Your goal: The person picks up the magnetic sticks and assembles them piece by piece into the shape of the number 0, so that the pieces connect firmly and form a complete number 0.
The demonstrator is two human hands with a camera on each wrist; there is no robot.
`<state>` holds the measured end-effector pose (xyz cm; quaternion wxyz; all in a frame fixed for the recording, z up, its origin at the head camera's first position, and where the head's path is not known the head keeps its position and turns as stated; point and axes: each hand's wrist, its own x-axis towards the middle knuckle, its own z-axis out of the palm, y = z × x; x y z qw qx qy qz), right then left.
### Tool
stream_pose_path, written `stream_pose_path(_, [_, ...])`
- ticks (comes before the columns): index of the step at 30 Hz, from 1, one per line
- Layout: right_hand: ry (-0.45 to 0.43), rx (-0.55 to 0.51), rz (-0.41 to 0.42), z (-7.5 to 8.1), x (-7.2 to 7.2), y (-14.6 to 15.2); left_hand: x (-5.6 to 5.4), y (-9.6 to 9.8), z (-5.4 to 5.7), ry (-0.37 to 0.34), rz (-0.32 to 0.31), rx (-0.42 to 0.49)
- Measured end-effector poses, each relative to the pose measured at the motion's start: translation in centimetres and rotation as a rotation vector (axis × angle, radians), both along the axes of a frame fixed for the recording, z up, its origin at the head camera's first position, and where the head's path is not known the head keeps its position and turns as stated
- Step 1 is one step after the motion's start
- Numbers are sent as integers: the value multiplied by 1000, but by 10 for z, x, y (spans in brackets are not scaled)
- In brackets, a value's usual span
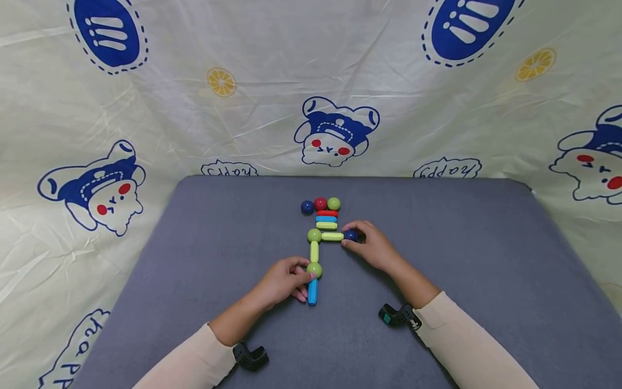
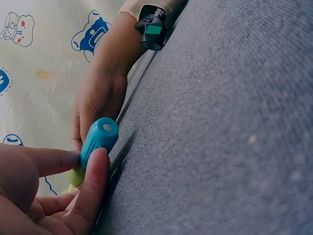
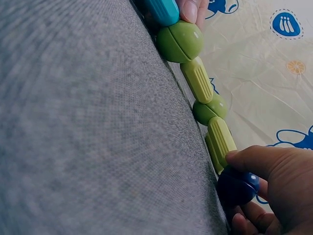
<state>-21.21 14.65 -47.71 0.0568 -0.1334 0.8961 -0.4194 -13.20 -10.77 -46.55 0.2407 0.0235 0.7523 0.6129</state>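
A chain of toy ball-and-stick pieces lies on the grey table. From its corner green ball point(image 1: 314, 235), one yellow-green stick point(image 1: 332, 236) runs right to a dark blue ball point(image 1: 350, 235). Another yellow-green stick point(image 1: 314, 252) leads toward the near side, to a second green ball point(image 1: 315, 269) with a blue stick point(image 1: 312, 293) at its end. My left hand point(image 1: 284, 281) pinches this nearer green ball where the blue stick joins it. Thumb and fingers of my right hand point(image 1: 371, 246) grip the dark blue ball; in the right wrist view the thumb touches the adjoining stick.
Behind the chain lie a red stick point(image 1: 328, 213), a blue stick point(image 1: 326, 219) and a yellow-green stick point(image 1: 326, 226) side by side. Farther back sit a dark blue ball point(image 1: 307, 207), a red ball point(image 1: 320, 203) and a green ball point(image 1: 333, 203). A printed sheet point(image 1: 262, 124) hangs beyond the table.
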Motion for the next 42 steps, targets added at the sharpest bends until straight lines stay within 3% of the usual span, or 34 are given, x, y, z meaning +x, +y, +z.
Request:
stream_pose_path(16, [2, 4, -2, 2, -2, 0, -6, -5, -2, -3, -17, 9])
stream_pose_path(30, [6, 8, 12, 2, -1, 0, -3, -5, 2, -15, -10, 13])
stream_pose_path(42, [-1, -1, 0, 1, 1, 1, -4, -4, -2, -15, -2, -4])
